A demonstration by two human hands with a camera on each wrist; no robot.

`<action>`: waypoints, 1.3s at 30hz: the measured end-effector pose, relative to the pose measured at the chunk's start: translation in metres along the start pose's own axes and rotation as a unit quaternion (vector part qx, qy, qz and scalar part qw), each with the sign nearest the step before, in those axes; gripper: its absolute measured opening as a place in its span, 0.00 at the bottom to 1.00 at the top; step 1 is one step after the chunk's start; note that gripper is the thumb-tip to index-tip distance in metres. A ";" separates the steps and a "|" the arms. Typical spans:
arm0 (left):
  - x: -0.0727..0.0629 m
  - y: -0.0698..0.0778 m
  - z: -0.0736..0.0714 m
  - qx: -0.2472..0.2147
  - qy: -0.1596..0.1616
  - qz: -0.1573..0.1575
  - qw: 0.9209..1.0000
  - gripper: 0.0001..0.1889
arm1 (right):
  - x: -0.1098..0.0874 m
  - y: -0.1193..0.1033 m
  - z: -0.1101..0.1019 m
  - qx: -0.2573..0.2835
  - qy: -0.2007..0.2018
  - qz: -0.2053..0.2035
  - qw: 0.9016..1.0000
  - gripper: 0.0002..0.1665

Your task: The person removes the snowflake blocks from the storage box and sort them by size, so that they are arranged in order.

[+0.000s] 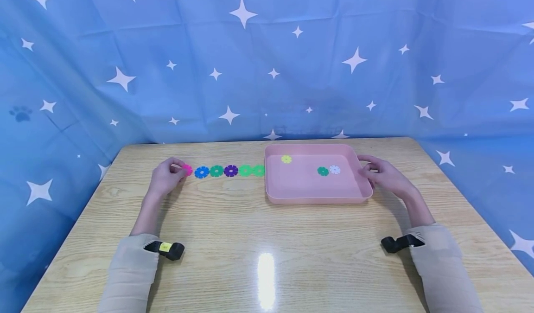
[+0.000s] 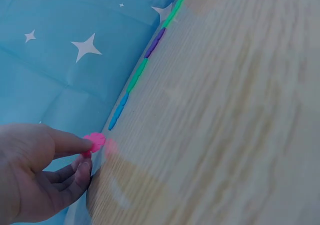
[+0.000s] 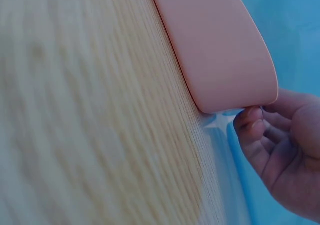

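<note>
Between thumb and fingertips, my left hand [image 1: 166,176] pinches a pink notched disc [image 1: 188,169], held just above the table in the left wrist view. To its right lies a row of flat notched discs: a blue disc [image 1: 202,172], a green disc [image 1: 216,171], a purple disc [image 1: 231,170] and two light green discs [image 1: 245,170]. The row reaches the left side of a pink tray [image 1: 317,194]. My right hand [image 1: 385,176] grips the tray's right rim. Inside the tray are a yellow disc [image 1: 286,159], a green disc [image 1: 323,171] and a white disc [image 1: 335,169].
A light wooden table [image 1: 208,239] carries everything. Behind it hangs a blue curtain [image 1: 187,62] with white stars. Black wrist cameras are strapped at both sleeves, and a bright reflection shows near the table's front middle.
</note>
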State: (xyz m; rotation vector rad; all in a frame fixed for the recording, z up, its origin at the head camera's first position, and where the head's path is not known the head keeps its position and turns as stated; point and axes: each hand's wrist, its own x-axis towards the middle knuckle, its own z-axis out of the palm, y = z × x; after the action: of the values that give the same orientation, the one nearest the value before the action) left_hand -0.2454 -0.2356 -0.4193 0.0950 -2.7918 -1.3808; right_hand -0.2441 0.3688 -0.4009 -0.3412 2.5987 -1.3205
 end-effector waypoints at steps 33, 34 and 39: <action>-0.003 0.001 -0.007 0.016 -0.024 0.001 1.000 0.18 | 0.003 0.007 -0.001 -0.014 0.004 0.000 1.000 0.34; -0.003 0.002 -0.007 0.015 -0.022 0.004 1.000 0.18 | 0.003 0.007 -0.001 -0.014 0.004 0.000 1.000 0.34; -0.004 0.011 -0.004 0.006 -0.011 0.020 1.000 0.17 | 0.002 0.005 -0.001 -0.015 0.003 -0.001 1.000 0.34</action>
State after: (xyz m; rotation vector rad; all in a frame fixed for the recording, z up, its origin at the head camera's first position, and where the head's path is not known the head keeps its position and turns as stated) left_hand -0.2421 -0.2320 -0.4080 0.0236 -2.8033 -1.3661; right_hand -0.2470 0.3719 -0.4047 -0.3441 2.6270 -1.2864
